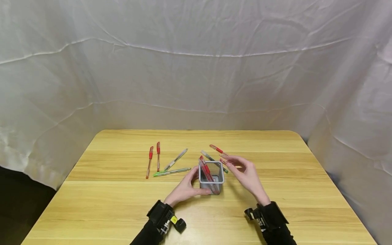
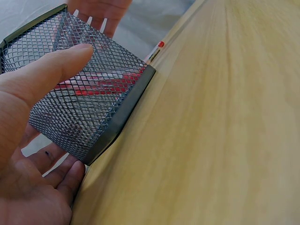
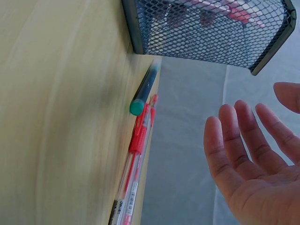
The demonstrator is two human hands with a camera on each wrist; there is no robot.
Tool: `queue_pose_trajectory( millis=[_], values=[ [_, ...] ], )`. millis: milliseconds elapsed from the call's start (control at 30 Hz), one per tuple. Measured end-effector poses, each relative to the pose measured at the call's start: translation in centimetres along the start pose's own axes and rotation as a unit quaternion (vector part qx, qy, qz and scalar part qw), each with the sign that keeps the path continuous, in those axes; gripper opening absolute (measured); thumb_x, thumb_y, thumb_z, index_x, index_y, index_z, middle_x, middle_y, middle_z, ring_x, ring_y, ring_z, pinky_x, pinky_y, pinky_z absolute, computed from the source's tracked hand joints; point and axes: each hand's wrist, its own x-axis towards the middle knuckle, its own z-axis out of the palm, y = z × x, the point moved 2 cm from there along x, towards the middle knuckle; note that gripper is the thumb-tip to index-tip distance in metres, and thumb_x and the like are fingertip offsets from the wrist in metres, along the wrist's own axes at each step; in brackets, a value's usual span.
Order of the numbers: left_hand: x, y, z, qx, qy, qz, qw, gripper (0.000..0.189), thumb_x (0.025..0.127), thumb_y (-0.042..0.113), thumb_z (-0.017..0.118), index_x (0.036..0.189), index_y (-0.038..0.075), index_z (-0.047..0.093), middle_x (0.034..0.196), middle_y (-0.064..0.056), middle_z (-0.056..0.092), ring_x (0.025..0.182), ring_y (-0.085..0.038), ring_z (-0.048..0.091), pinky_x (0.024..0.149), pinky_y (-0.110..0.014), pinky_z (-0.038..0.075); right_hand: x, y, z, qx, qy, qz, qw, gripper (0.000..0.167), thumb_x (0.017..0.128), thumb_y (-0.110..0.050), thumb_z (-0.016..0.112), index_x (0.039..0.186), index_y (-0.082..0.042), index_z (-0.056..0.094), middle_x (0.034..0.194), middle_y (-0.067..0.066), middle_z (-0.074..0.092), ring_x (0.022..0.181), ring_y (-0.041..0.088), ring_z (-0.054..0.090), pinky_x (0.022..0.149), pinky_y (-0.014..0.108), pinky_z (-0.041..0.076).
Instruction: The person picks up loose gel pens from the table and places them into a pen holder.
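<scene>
My left hand (image 1: 185, 190) grips a silver-grey wire-mesh pen holder (image 1: 200, 185) from its left side, thumb across the near face and fingers round the far side. Inside the holder, red pens (image 1: 206, 170) lean toward the upper left. To the right of the holder, my right hand (image 1: 246, 172) is raised above the table with its fingers apart and nothing between them. In the right wrist view, that hand's fingers (image 3: 251, 133) are extended. Beyond them on the table lie a dark pen with a green end (image 3: 144, 89) and red pens (image 3: 137, 140).
Left of the holder lie two red pens (image 1: 150, 160), a grey-clear pen (image 1: 176, 160) and a green-ended pen (image 1: 172, 172). Another red pen (image 1: 216, 148) lies behind the right hand. The wooden table (image 1: 122, 211) has pale cloth (image 1: 196, 81) hanging behind and beside it.
</scene>
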Motion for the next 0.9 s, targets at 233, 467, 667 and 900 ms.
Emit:
queue_pose_trajectory(
  millis=[233, 467, 667, 900],
  values=[
    [0.1, -0.2, 0.0, 0.008, 0.002, 0.000, 1.0000, 0.093, 0.079, 0.025, 0.087, 0.156, 0.024, 0.034, 0.155, -0.002, 0.047, 0.145, -0.028, 0.043, 0.123, -0.057, 0.027, 0.0, 0.4, -0.3, -0.009, 0.006, 0.013, 0.9999, 0.030, 0.095, -0.009, 0.068, 0.122, 0.004, 0.066, 0.116, 0.022, 0.071, 0.099, 0.009, 0.066, 0.083, 0.018, 0.057],
    [0.0, -0.1, -0.1, 0.006, 0.002, -0.002, 1.0000, 0.091, 0.080, 0.024, 0.086, 0.155, 0.022, 0.035, 0.154, -0.003, 0.048, 0.145, -0.028, 0.044, 0.124, -0.056, 0.027, 0.3, 0.9, -0.2, -0.025, -0.009, 0.024, 0.9994, 0.030, 0.094, -0.009, 0.068, 0.122, 0.004, 0.066, 0.115, 0.021, 0.072, 0.101, 0.019, 0.068, 0.085, 0.023, 0.058],
    [0.0, -0.1, 0.0, 0.005, 0.004, -0.002, 1.0000, 0.090, 0.079, 0.024, 0.087, 0.154, 0.023, 0.037, 0.153, -0.002, 0.049, 0.144, -0.027, 0.044, 0.124, -0.055, 0.027, 0.7, 1.2, 0.0, -0.031, -0.017, 0.025, 0.9991, 0.029, 0.094, -0.007, 0.068, 0.121, 0.005, 0.067, 0.114, 0.021, 0.072, 0.102, 0.029, 0.069, 0.087, 0.027, 0.059],
    [0.0, 0.0, 0.0, 0.003, 0.002, 0.000, 1.0000, 0.089, 0.079, 0.025, 0.087, 0.153, 0.023, 0.038, 0.152, 0.000, 0.051, 0.144, -0.026, 0.045, 0.124, -0.053, 0.027, 1.4, 1.6, 0.5, -0.056, -0.022, 0.012, 0.9981, 0.027, 0.092, -0.003, 0.068, 0.119, 0.004, 0.069, 0.113, 0.022, 0.073, 0.098, 0.033, 0.070, 0.085, 0.032, 0.060]
  ],
)
